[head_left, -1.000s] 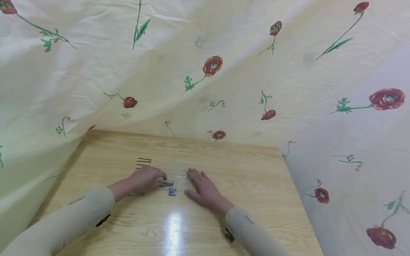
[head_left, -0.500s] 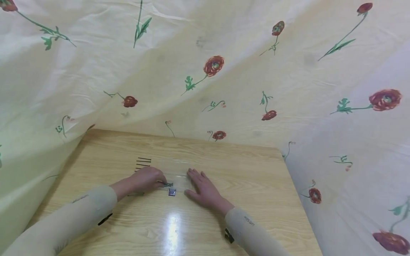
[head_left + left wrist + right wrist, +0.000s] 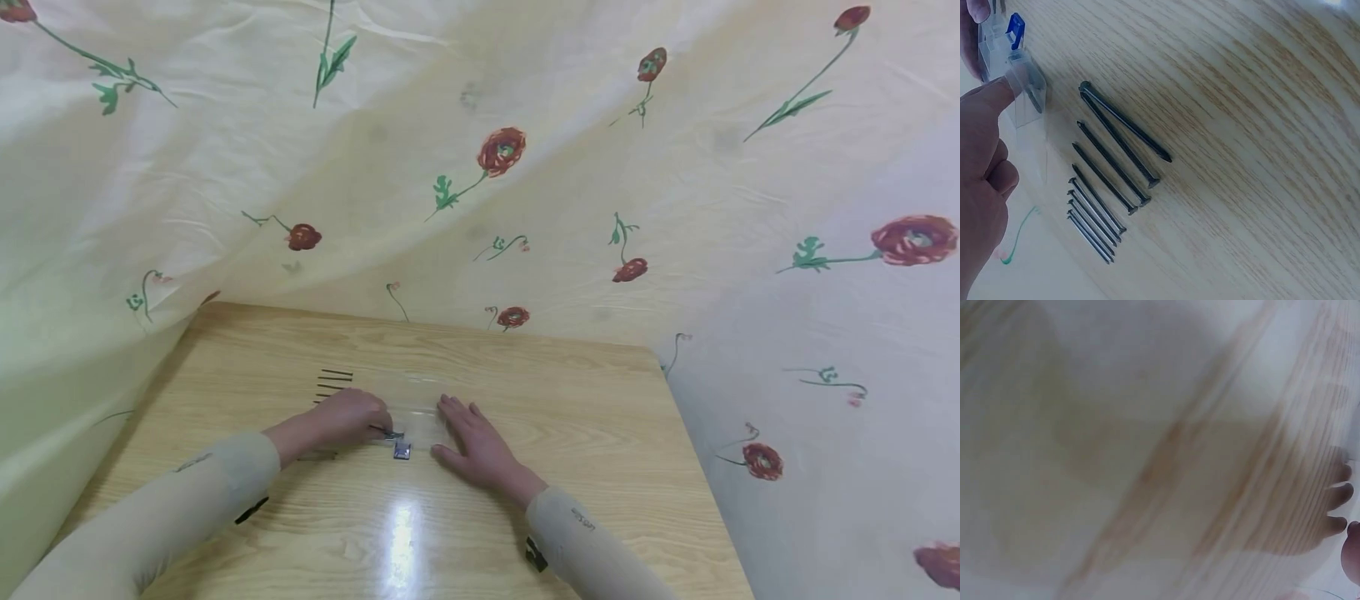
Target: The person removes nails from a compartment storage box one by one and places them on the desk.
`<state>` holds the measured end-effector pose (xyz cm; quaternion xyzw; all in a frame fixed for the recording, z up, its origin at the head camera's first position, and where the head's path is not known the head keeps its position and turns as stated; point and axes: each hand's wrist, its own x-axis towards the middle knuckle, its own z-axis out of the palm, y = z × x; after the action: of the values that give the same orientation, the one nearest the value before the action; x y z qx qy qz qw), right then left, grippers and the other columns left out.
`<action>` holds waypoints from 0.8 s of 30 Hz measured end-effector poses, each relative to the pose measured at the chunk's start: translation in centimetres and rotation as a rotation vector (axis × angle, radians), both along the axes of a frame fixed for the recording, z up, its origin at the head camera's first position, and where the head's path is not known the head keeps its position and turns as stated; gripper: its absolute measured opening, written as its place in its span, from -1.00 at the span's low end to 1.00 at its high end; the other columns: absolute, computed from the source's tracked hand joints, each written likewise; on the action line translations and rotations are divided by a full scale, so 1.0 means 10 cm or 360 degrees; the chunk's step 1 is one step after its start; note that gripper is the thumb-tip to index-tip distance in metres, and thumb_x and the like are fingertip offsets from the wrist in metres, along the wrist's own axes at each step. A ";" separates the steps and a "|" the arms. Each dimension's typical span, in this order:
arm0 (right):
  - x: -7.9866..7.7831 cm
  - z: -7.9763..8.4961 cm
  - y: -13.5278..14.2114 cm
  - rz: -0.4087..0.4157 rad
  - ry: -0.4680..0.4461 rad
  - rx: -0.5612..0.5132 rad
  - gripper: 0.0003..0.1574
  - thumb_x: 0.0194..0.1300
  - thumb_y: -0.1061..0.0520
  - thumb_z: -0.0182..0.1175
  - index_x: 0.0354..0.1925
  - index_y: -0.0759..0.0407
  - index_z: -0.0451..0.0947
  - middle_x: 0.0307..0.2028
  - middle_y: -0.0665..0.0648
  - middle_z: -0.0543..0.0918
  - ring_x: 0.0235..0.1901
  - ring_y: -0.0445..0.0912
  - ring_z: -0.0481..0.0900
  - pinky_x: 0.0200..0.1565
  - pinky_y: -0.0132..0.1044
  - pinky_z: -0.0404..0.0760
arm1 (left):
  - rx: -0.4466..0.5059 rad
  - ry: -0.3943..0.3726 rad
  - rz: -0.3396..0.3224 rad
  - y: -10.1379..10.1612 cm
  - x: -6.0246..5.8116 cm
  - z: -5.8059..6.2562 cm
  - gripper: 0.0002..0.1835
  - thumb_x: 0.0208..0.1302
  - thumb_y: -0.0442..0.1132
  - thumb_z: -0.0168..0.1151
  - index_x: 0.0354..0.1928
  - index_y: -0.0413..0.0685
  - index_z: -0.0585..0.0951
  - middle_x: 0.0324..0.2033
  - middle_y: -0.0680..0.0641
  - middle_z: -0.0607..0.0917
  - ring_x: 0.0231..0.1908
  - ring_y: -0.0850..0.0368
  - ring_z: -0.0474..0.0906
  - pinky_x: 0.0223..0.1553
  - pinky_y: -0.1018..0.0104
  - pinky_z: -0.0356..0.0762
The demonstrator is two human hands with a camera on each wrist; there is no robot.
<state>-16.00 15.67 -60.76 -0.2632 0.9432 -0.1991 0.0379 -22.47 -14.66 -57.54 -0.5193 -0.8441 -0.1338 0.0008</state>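
Observation:
A clear plastic box [image 3: 423, 432] with a blue latch [image 3: 1016, 30] lies on the table between the two hands, its clear lid [image 3: 408, 383] spread out behind it. My left hand [image 3: 348, 417] reaches into the box's left compartment, fingers curled together at the dark nails [image 3: 388, 433] there; the thumb and fingertips are partly hidden. In the left wrist view, a fingertip dips inside the compartment, where dark nails [image 3: 1034, 90] show through the wall. My right hand [image 3: 480, 446] rests with straight fingers along the box's right side, holding nothing. Only its fingertip [image 3: 1352, 553] shows in the right wrist view.
Several loose nails [image 3: 1113, 172] of graded lengths lie in a row on the wooden table [image 3: 600, 467] left of the box, two of them forming a V. A flowered cloth [image 3: 555, 192] hangs behind and at both sides of the table.
My left thumb and fingers have closed together at the nails in the box, and the left forearm has shifted slightly right. The right hand stays in place.

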 end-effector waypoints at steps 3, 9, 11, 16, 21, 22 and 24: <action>0.01 0.01 0.01 -0.0005 0.0011 0.0011 0.02 0.59 -0.36 0.08 0.69 0.14 0.07 0.68 0.10 0.12 0.65 0.02 0.09 0.66 0.00 -0.06 | -0.0025 0.0018 -0.0017 0.03 -0.01 0.01 -0.93 0.25 -0.24 0.57 -0.31 0.12 0.83 -0.39 0.18 0.79 -0.35 0.30 0.70 -0.23 0.34 0.73; 0.05 0.03 0.01 -0.0016 -0.0010 0.0000 0.04 0.58 -0.39 0.07 0.70 0.11 0.05 0.69 0.07 0.07 0.66 0.01 0.05 0.65 0.01 -0.08 | -0.0107 -0.0095 0.0056 0.10 0.04 0.08 -0.92 0.26 -0.27 0.55 -0.34 0.08 0.81 -0.38 0.12 0.82 -0.36 0.26 0.71 -0.23 0.37 0.73; 0.06 0.04 0.00 -0.0021 -0.0028 0.0005 0.04 0.58 -0.40 0.06 0.71 0.09 0.04 0.70 0.05 0.05 0.67 -0.01 0.04 0.66 0.00 -0.10 | -0.0121 -0.0128 0.0086 0.11 0.07 0.09 -0.93 0.26 -0.28 0.55 -0.33 0.06 0.81 -0.38 0.10 0.82 -0.36 0.26 0.71 -0.22 0.37 0.73; 0.06 0.04 -0.01 -0.0024 -0.0031 0.0024 0.04 0.58 -0.39 0.07 0.71 0.10 0.04 0.69 0.05 0.04 0.67 -0.01 0.04 0.66 -0.02 -0.10 | -0.0072 -0.0128 0.0108 0.08 0.10 0.08 -0.95 0.28 -0.28 0.53 -0.31 0.04 0.81 -0.37 0.10 0.82 -0.36 0.27 0.71 -0.23 0.36 0.74; 0.05 0.06 -0.01 -0.0025 -0.0026 0.0034 0.04 0.58 -0.39 0.07 0.71 0.10 0.04 0.69 0.06 0.06 0.66 -0.01 0.05 0.66 -0.02 -0.09 | 0.0034 -0.0117 0.0107 0.05 0.10 0.03 -0.93 0.30 -0.33 0.50 -0.30 0.02 0.80 -0.36 0.10 0.82 -0.35 0.25 0.74 -0.23 0.33 0.75; 0.05 0.06 -0.01 -0.0023 -0.0023 0.0030 0.04 0.58 -0.39 0.07 0.70 0.10 0.05 0.69 0.07 0.07 0.66 0.00 0.06 0.66 0.00 -0.08 | 0.0052 -0.0126 0.0112 0.04 0.10 0.03 -0.93 0.30 -0.33 0.49 -0.30 0.02 0.80 -0.36 0.10 0.82 -0.34 0.24 0.74 -0.23 0.32 0.75; 0.04 0.06 -0.01 -0.0023 -0.0023 0.0034 0.04 0.58 -0.39 0.07 0.70 0.10 0.05 0.69 0.07 0.07 0.66 0.01 0.07 0.66 0.01 -0.07 | 0.0073 -0.0143 0.0132 0.03 0.09 0.02 -0.93 0.32 -0.33 0.48 -0.30 0.02 0.80 -0.35 0.10 0.82 -0.33 0.24 0.74 -0.22 0.30 0.76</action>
<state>-15.57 15.60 -60.12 -0.2543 0.9469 -0.1911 0.0462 -21.56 -14.32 -57.36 -0.4772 -0.8607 -0.1761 -0.0197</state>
